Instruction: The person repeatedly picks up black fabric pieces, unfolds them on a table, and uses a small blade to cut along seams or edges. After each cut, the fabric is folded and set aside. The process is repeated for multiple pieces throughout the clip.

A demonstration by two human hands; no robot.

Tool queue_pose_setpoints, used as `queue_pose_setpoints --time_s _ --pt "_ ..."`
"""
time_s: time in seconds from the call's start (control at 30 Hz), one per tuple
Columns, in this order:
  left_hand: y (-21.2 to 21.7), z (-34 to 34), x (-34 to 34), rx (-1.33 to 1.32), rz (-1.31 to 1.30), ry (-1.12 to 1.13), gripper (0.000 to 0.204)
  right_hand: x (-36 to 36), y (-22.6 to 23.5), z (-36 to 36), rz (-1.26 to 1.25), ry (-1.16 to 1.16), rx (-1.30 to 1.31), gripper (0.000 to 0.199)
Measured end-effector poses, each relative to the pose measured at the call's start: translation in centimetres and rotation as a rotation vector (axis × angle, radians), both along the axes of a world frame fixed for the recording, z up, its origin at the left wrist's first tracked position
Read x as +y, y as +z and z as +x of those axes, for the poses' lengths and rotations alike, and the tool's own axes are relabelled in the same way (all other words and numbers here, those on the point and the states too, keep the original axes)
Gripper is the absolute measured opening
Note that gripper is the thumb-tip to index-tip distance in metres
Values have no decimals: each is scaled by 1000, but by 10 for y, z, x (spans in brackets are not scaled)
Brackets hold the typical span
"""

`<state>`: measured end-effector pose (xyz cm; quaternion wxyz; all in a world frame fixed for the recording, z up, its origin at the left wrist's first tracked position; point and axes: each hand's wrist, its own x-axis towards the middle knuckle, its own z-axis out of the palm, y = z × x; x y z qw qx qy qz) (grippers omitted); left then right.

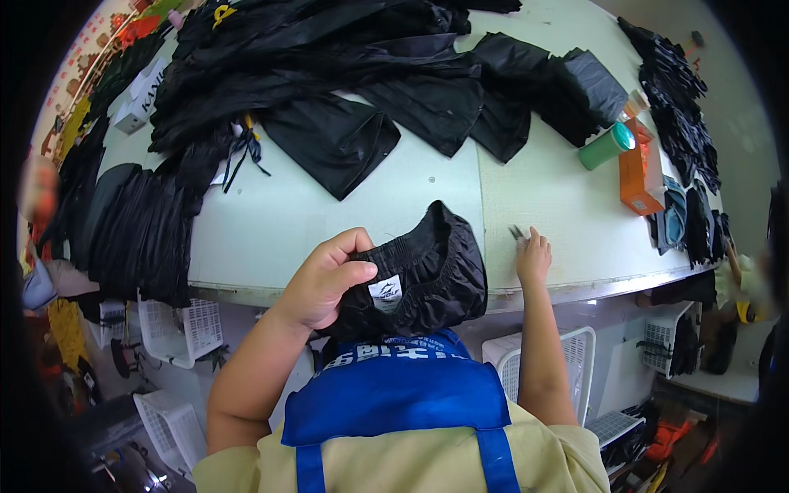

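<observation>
My left hand (325,279) grips the gathered elastic waistband of black trousers (456,279), thumb on top beside a white label (385,291). The waist opening hangs in front of my apron at the table's near edge. Farther right, my right hand (535,258) is low over the table, its fingers bent around a small pair of thread snips (517,233). Only the grey blades stick out to the left of the fingertips; the rest of the snips is hidden under the hand.
A large heap of black garments (329,57) covers the far side of the pale table (567,205). At the right stand a green lidded cup (606,146) and an orange box (639,177). Folded black clothes (136,226) hang over the left edge. White plastic baskets (181,329) sit below.
</observation>
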<state>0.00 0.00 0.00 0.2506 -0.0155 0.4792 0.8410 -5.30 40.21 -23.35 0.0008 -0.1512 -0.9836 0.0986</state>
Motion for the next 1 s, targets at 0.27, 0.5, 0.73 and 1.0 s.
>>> queue_pose_setpoints --time_s 0.27,0.5,0.73,1.0 --pt "2 11 2 57 -13 77 11 -83 134 0 -1190 -2 170 20" --pt "6 14 5 116 -26 10 11 -185 233 37 -1182 766 218 30" --pt "15 17 7 334 -370 22 12 -189 242 37 -801 927 483 18" --pt "2 21 3 31 38 27 13 -178 250 30 -1724 552 -173 11"
